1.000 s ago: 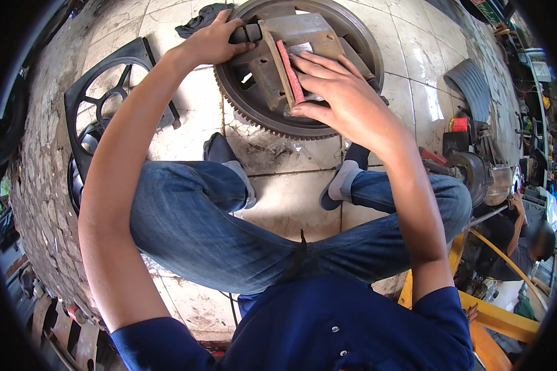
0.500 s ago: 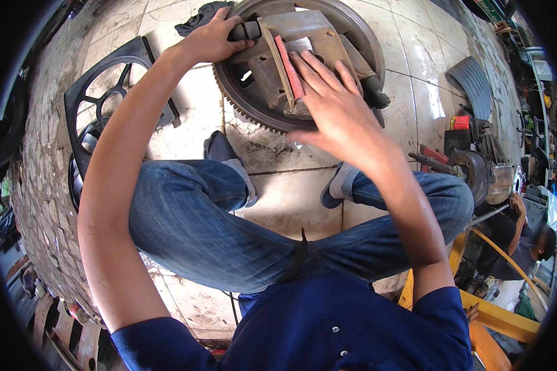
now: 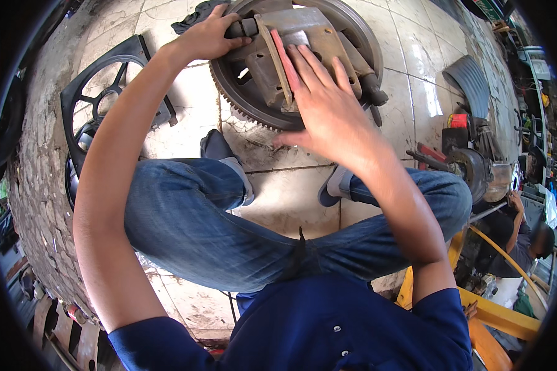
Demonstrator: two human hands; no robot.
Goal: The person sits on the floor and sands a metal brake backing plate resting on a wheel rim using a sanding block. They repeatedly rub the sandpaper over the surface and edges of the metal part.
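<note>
A rusty metal casting with a flat plate [image 3: 320, 28] lies on a large toothed ring wheel [image 3: 254, 117] on the floor ahead of me. My left hand [image 3: 207, 37] is wrapped round the dark cylindrical shaft end [image 3: 244, 27] at the casting's left side. Flat on the plate rests my right hand [image 3: 328, 105], its fingers stretched out and its thumb spread toward me. Beside those fingers, a red strip [image 3: 284, 59] runs along the plate's raised left edge. A light grey patch [image 3: 295, 39] shows at the fingertips; whether a sheet lies under the palm is hidden.
A black fan shroud [image 3: 68, 117] lies on the tiles at left, near a dark cloth [image 3: 198, 17]. At right are a curved grey ribbed piece [image 3: 467, 80], a metal hub assembly [image 3: 470, 170] and a yellow frame [image 3: 501, 318]. Another person [image 3: 520, 241] sits at far right.
My right hand has slid slightly toward me and to the left over the plate, its thumb reaching farther out. The left hand keeps its hold. The whole view has shifted a little.
</note>
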